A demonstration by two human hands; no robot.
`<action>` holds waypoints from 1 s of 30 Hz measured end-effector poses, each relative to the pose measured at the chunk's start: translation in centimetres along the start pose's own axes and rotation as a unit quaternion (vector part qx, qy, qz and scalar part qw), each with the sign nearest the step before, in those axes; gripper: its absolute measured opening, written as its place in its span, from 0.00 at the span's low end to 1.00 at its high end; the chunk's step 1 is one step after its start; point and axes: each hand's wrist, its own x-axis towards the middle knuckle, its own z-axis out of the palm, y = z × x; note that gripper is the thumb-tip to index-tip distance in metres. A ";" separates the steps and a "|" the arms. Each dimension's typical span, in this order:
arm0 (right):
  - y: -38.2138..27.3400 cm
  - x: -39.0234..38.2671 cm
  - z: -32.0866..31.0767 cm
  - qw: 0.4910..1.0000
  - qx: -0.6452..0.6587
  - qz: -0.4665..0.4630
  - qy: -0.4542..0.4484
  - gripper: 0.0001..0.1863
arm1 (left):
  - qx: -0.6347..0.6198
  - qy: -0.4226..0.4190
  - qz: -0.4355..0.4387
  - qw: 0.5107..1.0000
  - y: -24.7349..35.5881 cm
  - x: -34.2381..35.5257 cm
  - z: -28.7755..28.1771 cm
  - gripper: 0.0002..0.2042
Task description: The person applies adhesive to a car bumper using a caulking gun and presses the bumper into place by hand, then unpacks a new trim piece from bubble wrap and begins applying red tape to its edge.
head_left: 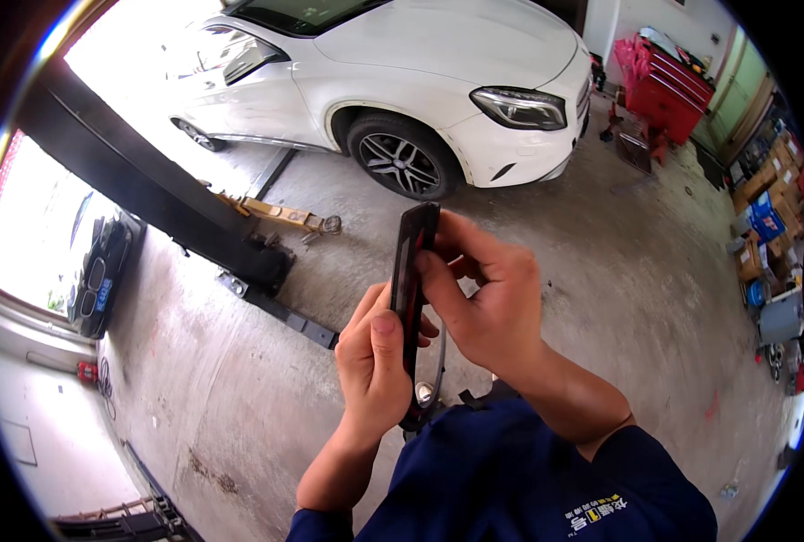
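A long, narrow black part (403, 285) with dark red showing along its inner side stands nearly upright in front of me. Around its lower half wraps my left hand (370, 366), thumb lying along the near side and fingers behind. Higher up, my right hand (497, 294) pinches the part's right edge between thumb and bent fingers; what lies under those fingertips is hidden. A thin grey cord or tube (442, 352) curves down beside the part. Near its lower end shows a small shiny silver piece (424, 392), close to my dark blue clothing.
A white car (474, 117) stands ahead on the concrete floor. To the left are a dark lift post (140, 163), its yellow arm (280, 214) and a black car (103, 266). A red tool cabinet (668, 95) is at the far right, with cardboard boxes (777, 194) along the right wall.
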 end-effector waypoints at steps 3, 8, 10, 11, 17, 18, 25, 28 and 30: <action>-0.7 -0.1 2.2 0.999 -0.024 -0.020 0.015 0.13 | -0.016 -0.024 0.007 1.000 -0.1 0.5 -2.4 0.24; -1.1 -0.6 3.5 0.998 -0.040 0.007 0.039 0.14 | -0.039 -0.060 0.010 0.997 -0.2 0.7 -4.1 0.24; -1.3 -0.6 3.4 0.998 -0.052 -0.008 0.034 0.15 | -0.063 -0.074 -0.006 0.995 -0.2 0.8 -4.3 0.25; -1.4 -0.6 3.2 0.998 -0.056 -0.022 0.028 0.17 | -0.065 -0.077 -0.004 0.995 0.0 0.9 -4.3 0.25; -0.9 -0.8 2.7 0.994 -0.076 -0.055 0.050 0.21 | -0.071 -0.098 0.008 0.993 0.0 1.8 -3.5 0.26; -0.9 -0.8 2.5 0.994 -0.079 -0.054 0.053 0.21 | -0.071 -0.101 0.010 0.992 0.1 1.9 -3.2 0.25; -0.2 -0.5 1.3 0.990 -0.075 -0.064 0.104 0.22 | -0.111 -0.111 -0.008 0.988 -0.3 2.7 -1.4 0.25; -0.2 -0.5 1.1 0.989 -0.075 -0.062 0.109 0.23 | -0.101 -0.114 -0.005 0.988 -0.4 2.8 -1.1 0.24; -0.2 -0.4 0.7 0.990 -0.081 -0.051 0.107 0.24 | -0.084 -0.114 0.009 0.990 -0.3 3.1 -0.8 0.24</action>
